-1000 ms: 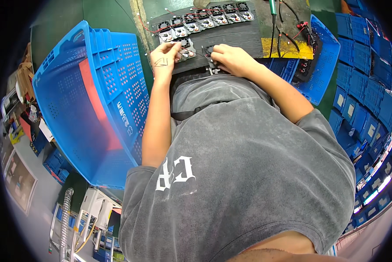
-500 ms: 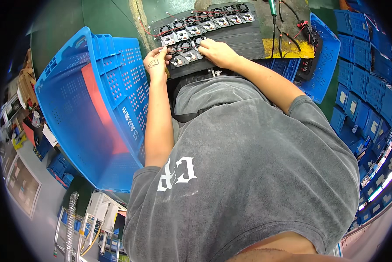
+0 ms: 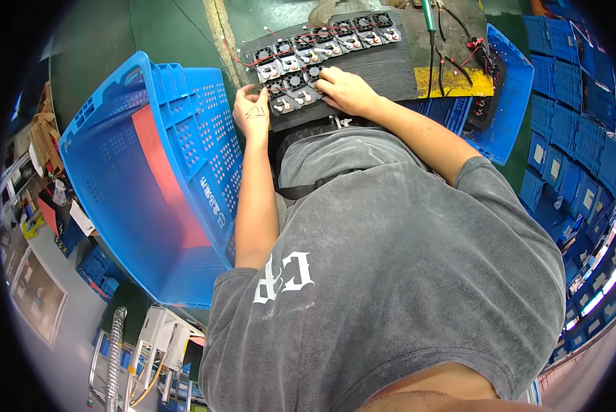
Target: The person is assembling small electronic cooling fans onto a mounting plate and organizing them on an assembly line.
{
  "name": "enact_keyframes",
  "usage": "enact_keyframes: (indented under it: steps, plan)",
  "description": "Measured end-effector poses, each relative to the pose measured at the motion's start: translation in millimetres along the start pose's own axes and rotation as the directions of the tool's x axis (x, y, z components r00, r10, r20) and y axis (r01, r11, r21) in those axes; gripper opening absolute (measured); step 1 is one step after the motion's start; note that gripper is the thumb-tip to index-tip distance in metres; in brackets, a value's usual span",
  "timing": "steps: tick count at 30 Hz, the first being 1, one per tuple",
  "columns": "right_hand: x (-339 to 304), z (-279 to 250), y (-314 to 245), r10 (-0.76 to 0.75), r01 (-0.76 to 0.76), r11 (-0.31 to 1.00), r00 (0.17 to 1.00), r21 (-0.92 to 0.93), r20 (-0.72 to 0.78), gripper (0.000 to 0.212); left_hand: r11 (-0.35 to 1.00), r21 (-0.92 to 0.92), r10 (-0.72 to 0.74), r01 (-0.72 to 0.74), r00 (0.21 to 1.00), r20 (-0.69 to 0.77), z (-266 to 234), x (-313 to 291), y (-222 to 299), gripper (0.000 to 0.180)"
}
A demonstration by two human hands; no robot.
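Note:
Two rows of small black cooling fans on metal bases with white and red fittings lie on a dark ribbed mat (image 3: 383,65). The far row (image 3: 321,42) holds several fans; the near row (image 3: 294,82) holds 3. At the near row's left end is my left hand (image 3: 254,115), fingers curled and thumb beside the leftmost fan; anything pinched there is too small to make out. My right hand (image 3: 347,90) is bent over the right end of that row, its fingertips closed against the rightmost fan (image 3: 313,73). Thin red wires (image 3: 236,51) trail along the far row.
A large blue crate (image 3: 184,130) with a red panel inside stands to my left. Pliers (image 3: 452,58) and a green-handled tool (image 3: 428,17) with a black cord lie at the far right. Beyond them sits a blue basket (image 3: 517,103); blue bins (image 3: 568,103) are stacked farther right.
My left hand has shifted slightly down, with its fingertips now beside the leftmost near fan. The right hand remains at the row's right end. The whole view has moved a little.

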State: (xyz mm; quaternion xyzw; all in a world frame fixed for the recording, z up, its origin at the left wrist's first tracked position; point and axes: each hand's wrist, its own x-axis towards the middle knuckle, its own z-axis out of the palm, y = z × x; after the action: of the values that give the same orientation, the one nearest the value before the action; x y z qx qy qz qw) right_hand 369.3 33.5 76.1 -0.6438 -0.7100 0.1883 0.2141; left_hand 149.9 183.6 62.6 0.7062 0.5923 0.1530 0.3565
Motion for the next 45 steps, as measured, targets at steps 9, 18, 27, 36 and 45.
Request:
enact_keyframes:
  steps: [9,18,27,36,45]
  plan:
    - [-0.5,-1.8,0.6,0.030,-0.027,0.999,0.991,0.031,-0.127,0.046,0.932,-0.022,0.361,-0.361,0.929,0.077,-9.0,-36.4,39.0,0.029]
    - [3.8,4.0,0.4,-0.044,0.034,0.990,0.996,-0.134,-0.071,0.044,0.844,0.030,0.525,-0.536,0.835,0.166,37.2,-6.2,59.6,0.033]
    - [2.3,11.0,-3.1,-0.006,-0.005,0.991,0.997,-0.135,-0.081,0.057,0.947,-0.315,-0.005,0.066,0.981,0.192,24.9,-11.7,31.3,0.017]
    - [4.5,8.2,-10.1,0.026,-0.030,0.965,1.000,-0.259,-0.017,0.061,0.990,0.054,0.130,-0.127,0.990,-0.048,9.5,-15.1,-4.3,0.015]
    - [14.3,10.2,-9.2,0.011,0.003,0.937,0.999,-0.349,0.038,0.048,0.989,0.091,0.125,-0.119,0.990,-0.069,11.3,-26.5,-4.6,0.013]
